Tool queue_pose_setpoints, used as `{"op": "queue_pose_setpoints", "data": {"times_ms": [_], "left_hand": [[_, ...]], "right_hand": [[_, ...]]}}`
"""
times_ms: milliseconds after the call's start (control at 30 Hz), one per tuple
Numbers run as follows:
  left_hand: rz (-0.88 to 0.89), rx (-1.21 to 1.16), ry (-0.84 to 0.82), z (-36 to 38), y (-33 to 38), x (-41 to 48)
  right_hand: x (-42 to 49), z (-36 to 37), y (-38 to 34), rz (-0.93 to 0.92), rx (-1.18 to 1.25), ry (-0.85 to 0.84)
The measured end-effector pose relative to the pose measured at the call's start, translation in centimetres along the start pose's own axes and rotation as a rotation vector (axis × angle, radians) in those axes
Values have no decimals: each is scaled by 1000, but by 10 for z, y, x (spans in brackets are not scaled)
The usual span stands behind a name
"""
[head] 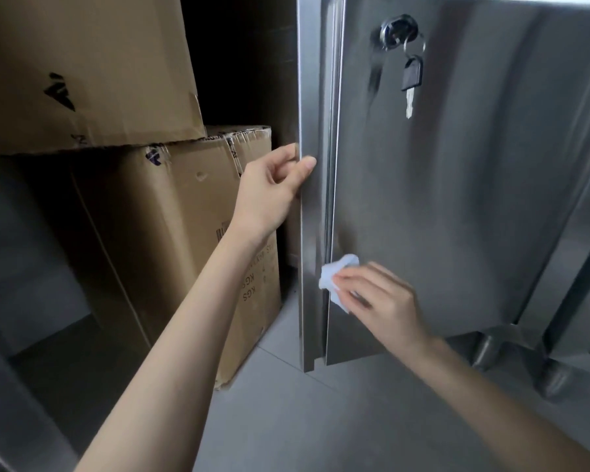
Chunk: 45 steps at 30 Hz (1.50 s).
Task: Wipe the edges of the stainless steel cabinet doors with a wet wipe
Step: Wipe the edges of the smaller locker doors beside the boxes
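Observation:
A stainless steel cabinet door (457,199) fills the right half of the head view, its left edge running down beside a narrow steel side panel (312,233). My right hand (385,301) presses a pale blue wet wipe (336,277) against the lower part of that left door edge, the wipe pinched under its fingers. Higher up, my left hand (273,189) grips the outer edge of the side panel, thumb on the front face and fingers curled behind it.
A lock (397,30) with a black-headed key (412,80) hanging from it sits near the door's top. Stacked cardboard boxes (171,233) stand close on the left. Steel cabinet legs (511,352) rise from the grey tiled floor at right.

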<state>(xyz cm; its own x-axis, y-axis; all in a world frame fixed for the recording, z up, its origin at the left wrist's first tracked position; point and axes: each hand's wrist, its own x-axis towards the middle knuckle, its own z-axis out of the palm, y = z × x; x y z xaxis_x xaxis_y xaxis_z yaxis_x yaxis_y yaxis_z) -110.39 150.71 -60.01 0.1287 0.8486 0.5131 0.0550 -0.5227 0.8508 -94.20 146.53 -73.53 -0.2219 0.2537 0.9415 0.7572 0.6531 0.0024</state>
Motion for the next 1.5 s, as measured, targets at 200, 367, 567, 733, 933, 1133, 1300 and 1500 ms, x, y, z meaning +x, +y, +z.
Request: {"op": "queue_pose_setpoints", "data": {"times_ms": [200, 367, 567, 733, 933, 1133, 1300, 1500], "left_hand": [[13, 1, -1, 2, 4, -6], [-49, -22, 30, 3, 4, -2], [-45, -24, 43, 3, -1, 2], [-23, -15, 13, 2, -1, 0], [-26, 1, 41, 3, -1, 0], [-34, -1, 59, 5, 2, -2], [-56, -20, 61, 4, 0, 3], [-2, -21, 23, 0, -7, 4]], "right_hand": [[71, 22, -7, 109, -139, 267], [27, 46, -10, 133, -131, 204], [50, 34, 7, -37, -207, 113], [69, 44, -1, 154, -104, 326], [57, 48, 2, 173, -109, 327], [15, 54, 2, 137, -75, 226], [-25, 52, 7, -62, -197, -27], [90, 33, 9, 74, -109, 322]]}}
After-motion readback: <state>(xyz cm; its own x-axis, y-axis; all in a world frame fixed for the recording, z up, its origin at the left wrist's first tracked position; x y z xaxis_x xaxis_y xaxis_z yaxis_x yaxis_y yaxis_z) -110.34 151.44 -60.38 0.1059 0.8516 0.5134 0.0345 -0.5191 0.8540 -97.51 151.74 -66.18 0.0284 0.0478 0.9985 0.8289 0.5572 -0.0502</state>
